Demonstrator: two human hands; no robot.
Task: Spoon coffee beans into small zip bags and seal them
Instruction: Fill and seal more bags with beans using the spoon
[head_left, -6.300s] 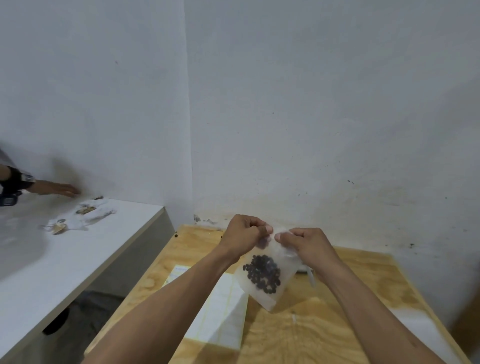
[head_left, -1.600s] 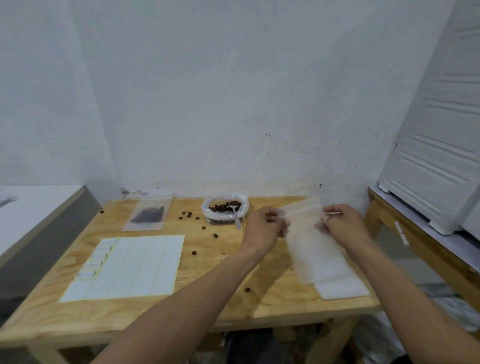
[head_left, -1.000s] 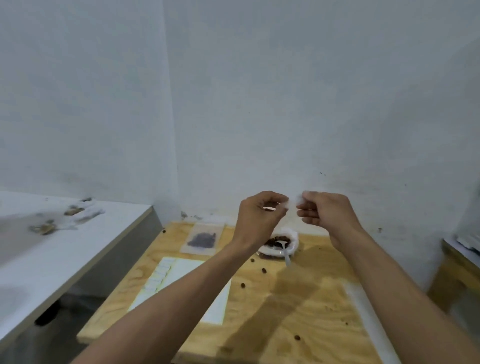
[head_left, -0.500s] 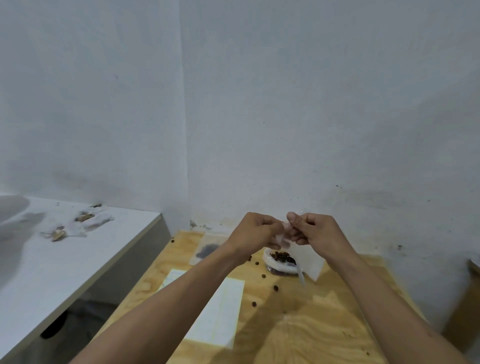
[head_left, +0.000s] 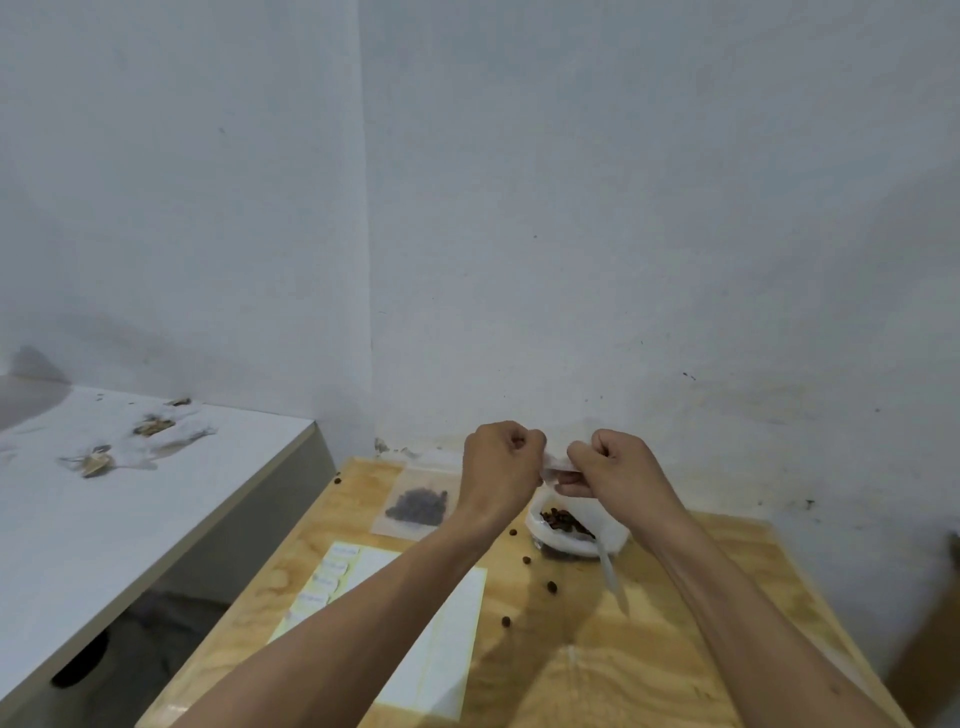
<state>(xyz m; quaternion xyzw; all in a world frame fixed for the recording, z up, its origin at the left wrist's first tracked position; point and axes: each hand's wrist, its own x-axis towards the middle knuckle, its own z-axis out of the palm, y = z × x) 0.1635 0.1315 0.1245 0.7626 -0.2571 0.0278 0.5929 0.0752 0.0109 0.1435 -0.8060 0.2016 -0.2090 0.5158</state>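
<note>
Here both hands (head_left: 558, 467) pinch the zip bag (head_left: 556, 461) aloft, fists curled.

The table (head_left: 649, 670) in the lower frame is pale, matt plywood with visible grain. On it lie a smooth paper label sheet (head_left: 441, 644), a translucent plastic zip bag (head_left: 415, 504) and a whitish plastic spoon (head_left: 609, 571).

bean container (head_left: 569, 535): stands near the back of the wooden table (head_left: 665, 670); its spoon handle (head_left: 609, 571) juts toward the person.
left of container: a filled zip bag (head_left: 418, 506) lies flat; a label sheet (head_left: 415, 623) lies flat nearer the person.
in front of container: loose beans (head_left: 551, 586) scattered, then bare wood.
above container: both hands (head_left: 501, 467) and an empty bag (head_left: 553, 462).
behind container: wall (head_left: 623, 260) close.
far left of container: white counter (head_left: 130, 519), gap between.
</note>
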